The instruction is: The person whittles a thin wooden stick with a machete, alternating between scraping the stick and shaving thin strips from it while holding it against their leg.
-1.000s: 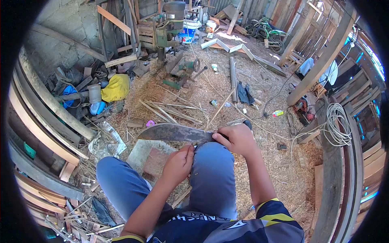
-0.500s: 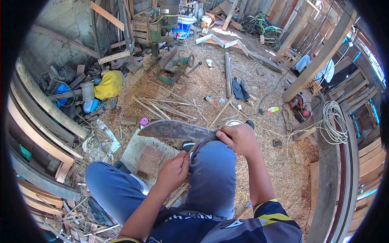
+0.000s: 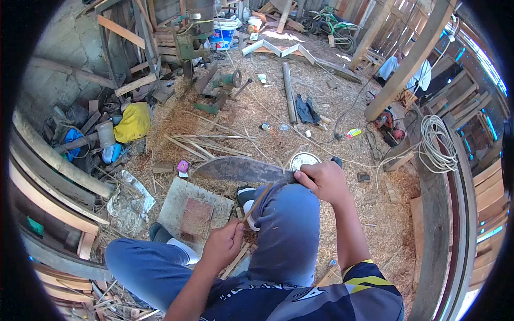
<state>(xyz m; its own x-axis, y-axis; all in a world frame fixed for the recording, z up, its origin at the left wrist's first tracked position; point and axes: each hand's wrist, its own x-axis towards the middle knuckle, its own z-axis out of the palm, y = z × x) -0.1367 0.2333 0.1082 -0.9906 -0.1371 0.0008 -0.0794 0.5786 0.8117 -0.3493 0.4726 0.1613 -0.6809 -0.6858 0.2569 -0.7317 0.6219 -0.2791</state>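
My right hand [image 3: 324,183] is closed round the handle end of a wide, dark machete [image 3: 235,170], just above my raised knee. The blade lies nearly level and its curved tip points left. Below the blade, my left hand [image 3: 222,245] grips the lower end of a thin wooden stick [image 3: 258,202]. That stick slants up to the right, and its top end is close to the blade's lower edge. Whether the two touch is unclear. The machete's handle is hidden in my right fingers.
Thin wood strips [image 3: 209,145], a pink tape measure [image 3: 183,167] and a round can [image 3: 304,159] lie on the shavings. A grey board [image 3: 174,206] is beside my foot. Coiled cable [image 3: 438,144] hangs at right; a person [image 3: 393,67] is at the back right.
The stick in my left hand now shows at greater length, angled up toward the blade. My left hand is slightly lower, and the machete has shifted a little right in view.
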